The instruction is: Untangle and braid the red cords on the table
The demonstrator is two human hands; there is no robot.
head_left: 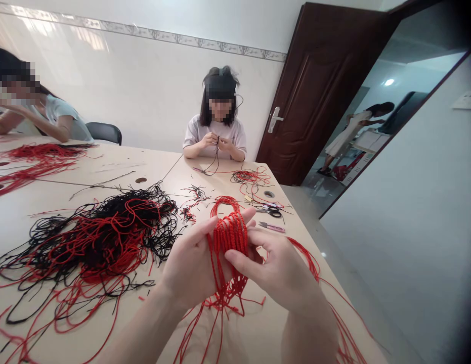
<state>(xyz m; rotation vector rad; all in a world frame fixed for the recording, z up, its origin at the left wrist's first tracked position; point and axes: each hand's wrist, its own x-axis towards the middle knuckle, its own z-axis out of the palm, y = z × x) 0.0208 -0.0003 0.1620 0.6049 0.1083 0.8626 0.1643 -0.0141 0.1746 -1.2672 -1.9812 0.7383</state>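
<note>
A bundle of red braided cords lies across the fingers of my left hand, its thumb along the bundle's left side. From the right, my right hand grips the bundle's edge, thumb in front and fingers curled behind it. Loops of the red cord stand up beyond my fingertips, and loose ends hang below my palm toward the table. More red strands run along the table's right edge, partly behind my right forearm.
A tangled heap of black and red cords covers the table's left side. Black-handled scissors, pink-handled snips and a tape roll lie to the right. Across the table a person handles dark cords; another person sits far left.
</note>
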